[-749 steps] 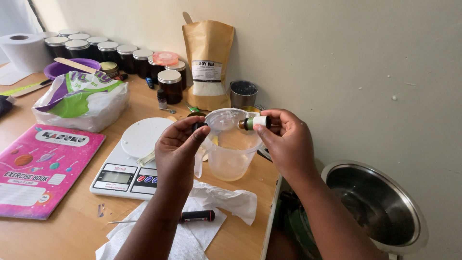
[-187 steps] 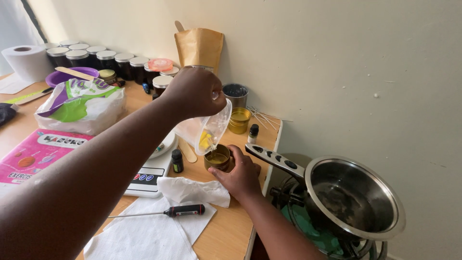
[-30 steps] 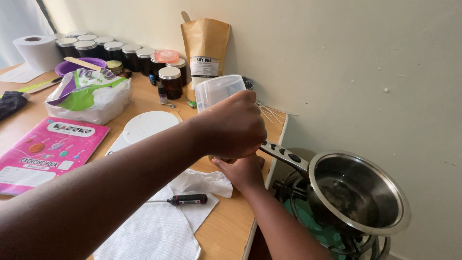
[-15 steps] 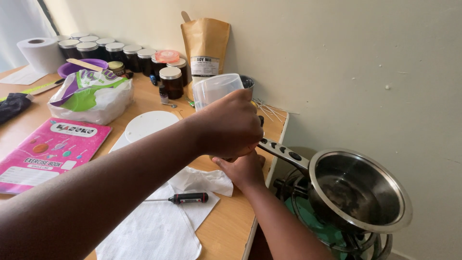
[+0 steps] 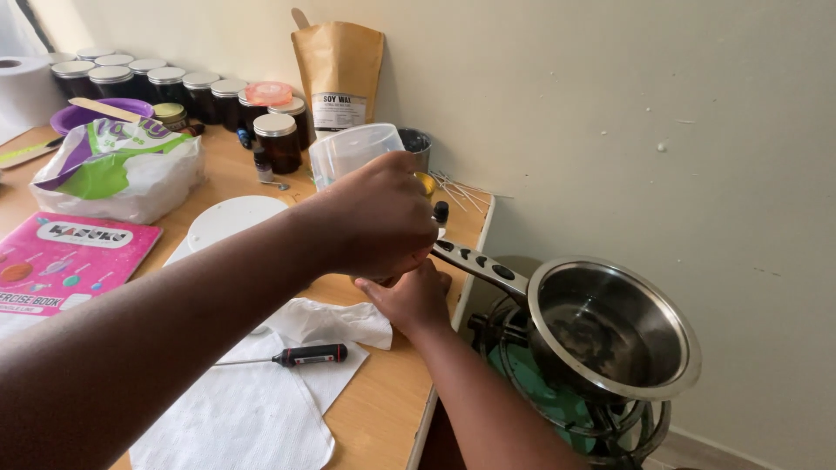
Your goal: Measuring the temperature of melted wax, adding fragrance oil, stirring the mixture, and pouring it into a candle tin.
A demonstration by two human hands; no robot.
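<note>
Mid-step over something small near the right edge of the table (image 5: 396, 409): left hand (image 5: 379, 222) fisted above it, fingers closed though on what cannot be told, right hand (image 5: 409, 300) wrapped low around a thing hidden beneath. Probably stirring or filling a jar there, just beside the pan (image 5: 610, 326) handle. Next calls for holding steady, clear of the cup (image 5: 348, 152) behind.

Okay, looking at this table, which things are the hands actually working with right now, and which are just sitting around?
In use:
left hand, closed over something I cannot make out
right hand, resting on the table edge under it
clear plastic jug, right behind the left hand

Lying about:
probe thermometer on white paper towel
steel pot on a burner
brown paper pouch
row of dark jars
pink book
</note>
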